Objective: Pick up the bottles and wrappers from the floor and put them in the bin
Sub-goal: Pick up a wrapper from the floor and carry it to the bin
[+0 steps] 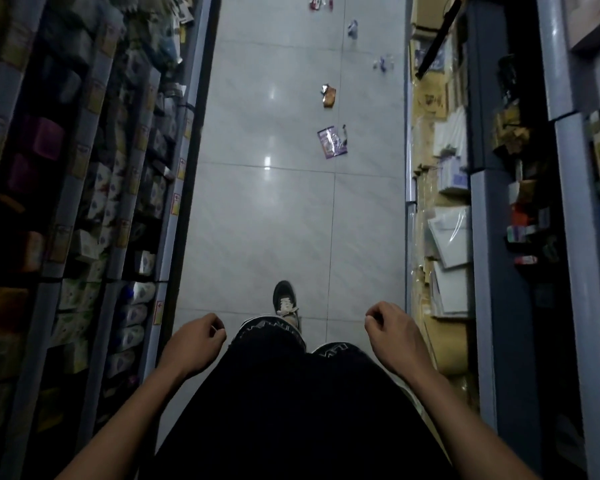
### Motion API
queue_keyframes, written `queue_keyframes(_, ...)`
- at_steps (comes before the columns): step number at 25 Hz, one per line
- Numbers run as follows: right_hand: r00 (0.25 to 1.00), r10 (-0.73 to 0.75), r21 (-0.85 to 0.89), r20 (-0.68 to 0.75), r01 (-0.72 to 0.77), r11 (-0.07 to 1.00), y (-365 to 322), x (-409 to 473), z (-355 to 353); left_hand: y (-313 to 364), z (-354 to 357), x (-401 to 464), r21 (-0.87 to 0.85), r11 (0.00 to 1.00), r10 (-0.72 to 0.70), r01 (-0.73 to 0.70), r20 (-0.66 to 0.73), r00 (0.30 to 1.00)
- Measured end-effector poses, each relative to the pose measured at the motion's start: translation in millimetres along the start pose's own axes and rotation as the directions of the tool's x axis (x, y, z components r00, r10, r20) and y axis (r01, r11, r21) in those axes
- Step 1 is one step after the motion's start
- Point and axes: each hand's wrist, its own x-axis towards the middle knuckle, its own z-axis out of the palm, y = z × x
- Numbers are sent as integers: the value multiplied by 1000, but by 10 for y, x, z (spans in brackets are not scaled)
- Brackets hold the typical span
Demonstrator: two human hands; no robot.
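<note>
Litter lies along the tiled aisle floor ahead of me. Nearest is a purple wrapper (332, 141), flat on the tiles. Behind it lies a crumpled brown and silver wrapper (328, 95). Farther off are a small clear bottle (383, 62), a blue and white crumpled piece (352, 28) and red and white litter (320, 2) at the top edge. My left hand (196, 344) and my right hand (392, 332) hang low in front of my legs, both loosely curled with nothing in them. No bin is in view.
Stocked shelves (118, 188) line the left side of the narrow aisle. Shelves with paper goods and plastic packs (447, 237) line the right. My shoe (284, 299) steps forward on the tiles between them.
</note>
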Motion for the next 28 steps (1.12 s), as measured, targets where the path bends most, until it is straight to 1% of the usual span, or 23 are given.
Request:
queue_keyframes(2, 998, 57, 11, -13, -57, 998, 6, 189, -190, 373, -316, 389, 37, 996, 81, -81, -2, 997)
queue_keyframes(5, 985, 162, 75, -56, -158, 985, 76, 416, -485, 998, -769, 907, 114, 975, 195, -193, -3, 981)
queue_keyframes(7, 975, 211, 101, -68, -204, 974, 161, 589, -693, 1438, -1005, 1223, 153, 956, 251, -250, 12, 968)
queue_keyframes(10, 966, 246, 136, -80, -234, 963, 287, 956, -988, 2084, -1292, 1662, 180, 936, 304, -303, 24, 952)
queue_keyframes(12, 965, 248, 154, -86, -233, 960, 369, 1353, -1233, 2487, -1430, 1965, 199, 929, 316, -311, 9, 949)
queue_keyframes(15, 974, 214, 138, -78, -202, 970, 359, 2010, -1675, 2954, -1621, 2264, 206, 938, 285, -277, -6, 959)
queue_keyframes(18, 988, 141, 126, -61, -133, 983, 240, 2643, -2117, 3218, -1775, 2406, 185, 958, 226, -220, -10, 974)
queue_keyframes(20, 996, 80, 97, -29, -77, 992, 90, 3078, -2405, 3292, -1853, 2473, 161, 971, 181, -176, -16, 983)
queue_keyframes(23, 1000, -13, 63, -16, 14, 998, -228, 3730, -2779, 3323, -2013, 2597, 68, 994, 93, -89, -52, 994)
queue_keyframes(26, 998, -66, 29, 1, 66, 997, -586, 4393, -3058, 3325, -2214, 2803, -2, 1000, 15, -15, -63, 998)
queue_keyframes(28, 996, -84, 22, -1, 84, 996, -866, 4875, -3189, 3306, -2414, 3083, -29, 1000, -14, 12, -53, 998)
